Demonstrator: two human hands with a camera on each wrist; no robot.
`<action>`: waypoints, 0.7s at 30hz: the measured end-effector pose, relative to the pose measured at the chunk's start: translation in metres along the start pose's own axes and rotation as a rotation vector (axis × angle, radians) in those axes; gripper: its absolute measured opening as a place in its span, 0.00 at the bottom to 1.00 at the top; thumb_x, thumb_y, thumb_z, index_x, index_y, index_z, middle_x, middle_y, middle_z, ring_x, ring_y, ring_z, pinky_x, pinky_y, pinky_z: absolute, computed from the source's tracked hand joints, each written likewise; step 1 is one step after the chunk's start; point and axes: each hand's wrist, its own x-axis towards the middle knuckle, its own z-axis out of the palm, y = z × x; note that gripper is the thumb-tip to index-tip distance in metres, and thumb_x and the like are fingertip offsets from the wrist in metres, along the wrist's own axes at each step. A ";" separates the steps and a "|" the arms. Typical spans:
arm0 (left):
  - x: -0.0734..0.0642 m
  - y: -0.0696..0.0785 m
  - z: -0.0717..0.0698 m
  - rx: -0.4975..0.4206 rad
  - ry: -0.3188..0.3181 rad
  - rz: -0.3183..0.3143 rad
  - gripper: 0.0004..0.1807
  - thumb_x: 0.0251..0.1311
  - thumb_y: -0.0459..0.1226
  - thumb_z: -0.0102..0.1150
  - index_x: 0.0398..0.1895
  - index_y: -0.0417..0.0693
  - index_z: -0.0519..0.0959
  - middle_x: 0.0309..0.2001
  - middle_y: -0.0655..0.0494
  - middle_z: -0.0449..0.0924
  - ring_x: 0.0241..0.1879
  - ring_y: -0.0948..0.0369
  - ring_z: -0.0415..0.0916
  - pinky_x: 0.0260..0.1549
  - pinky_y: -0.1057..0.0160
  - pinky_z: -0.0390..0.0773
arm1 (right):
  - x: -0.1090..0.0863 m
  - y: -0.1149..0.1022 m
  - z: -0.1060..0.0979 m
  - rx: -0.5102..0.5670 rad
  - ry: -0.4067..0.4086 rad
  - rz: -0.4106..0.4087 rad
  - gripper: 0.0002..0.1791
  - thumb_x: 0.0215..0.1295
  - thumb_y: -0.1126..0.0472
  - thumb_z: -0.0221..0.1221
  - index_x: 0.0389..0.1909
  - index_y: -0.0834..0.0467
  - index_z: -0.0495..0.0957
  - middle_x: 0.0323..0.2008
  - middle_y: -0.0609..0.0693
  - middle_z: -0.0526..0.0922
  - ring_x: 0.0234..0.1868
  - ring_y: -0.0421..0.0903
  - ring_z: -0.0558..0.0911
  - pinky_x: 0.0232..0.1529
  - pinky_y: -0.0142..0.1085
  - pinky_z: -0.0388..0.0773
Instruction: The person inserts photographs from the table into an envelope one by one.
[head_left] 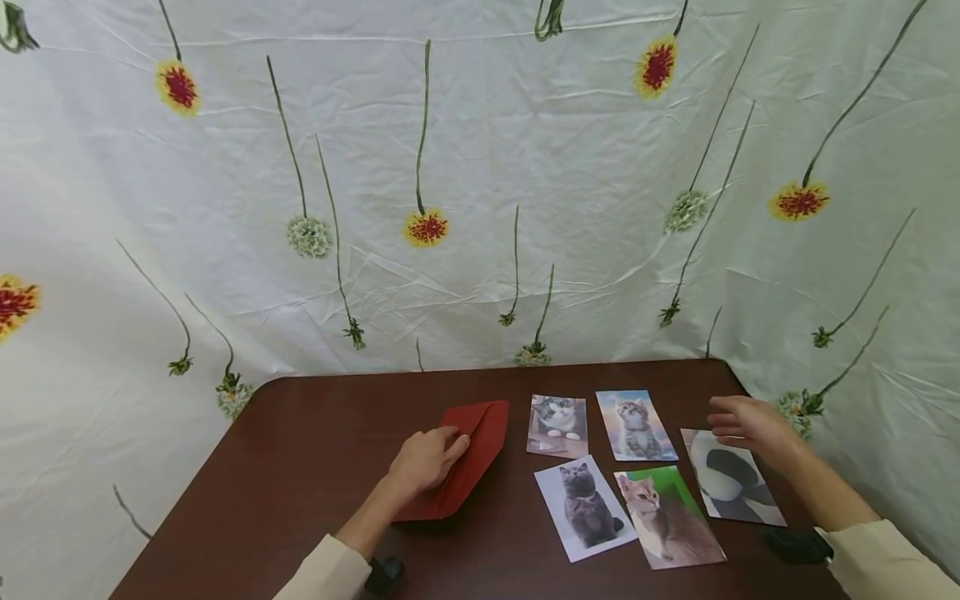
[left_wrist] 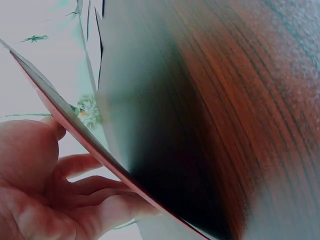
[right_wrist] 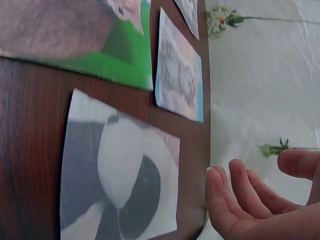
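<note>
Five rectangular animal prints (head_left: 588, 510) lie at three o'clock from a red paper envelope (head_left: 480, 457), probably light, creasable; I'd take its edge. Left hand (head_left: 426, 460) grips it; right hand (head_left: 756, 427), relaxed, holds nothing.

Bare left hand (left_wrist: 65, 197) has hold of a thin, flat red paper piece (left_wrist: 82, 138), seen nearly edge-on and tilted diagonally. Past it there's a brown wood-grain tabletop (left_wrist: 245, 105) with a big dark shadow (left_wrist: 175, 180), plus pale floral cloth (left_wrist: 35, 75).
</note>
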 end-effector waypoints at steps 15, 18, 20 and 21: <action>0.000 -0.004 0.005 -0.047 -0.008 0.003 0.28 0.76 0.51 0.48 0.67 0.42 0.76 0.58 0.37 0.82 0.56 0.40 0.80 0.56 0.41 0.78 | 0.002 0.019 -0.028 -0.059 0.036 0.046 0.36 0.81 0.54 0.36 0.72 0.84 0.47 0.67 0.82 0.62 0.51 0.57 0.87 0.48 0.41 0.84; 0.002 -0.004 0.005 -0.040 -0.007 0.013 0.27 0.76 0.51 0.48 0.66 0.41 0.77 0.57 0.37 0.82 0.55 0.40 0.80 0.55 0.42 0.78 | 0.005 0.023 -0.033 -0.061 0.052 0.063 0.36 0.81 0.55 0.37 0.71 0.85 0.48 0.67 0.82 0.61 0.50 0.55 0.87 0.48 0.41 0.85; 0.003 -0.003 0.004 -0.037 -0.009 0.015 0.28 0.76 0.51 0.48 0.66 0.41 0.77 0.58 0.37 0.82 0.56 0.40 0.80 0.56 0.42 0.78 | 0.006 0.027 -0.036 -0.060 0.052 0.071 0.36 0.81 0.56 0.37 0.70 0.85 0.49 0.67 0.82 0.61 0.48 0.53 0.87 0.48 0.41 0.85; 0.003 -0.003 0.004 -0.033 -0.011 0.017 0.28 0.76 0.51 0.48 0.66 0.41 0.77 0.58 0.37 0.82 0.56 0.40 0.80 0.55 0.42 0.78 | 0.007 0.028 -0.038 -0.056 0.045 0.072 0.35 0.81 0.56 0.37 0.70 0.86 0.49 0.66 0.82 0.62 0.48 0.52 0.88 0.47 0.40 0.85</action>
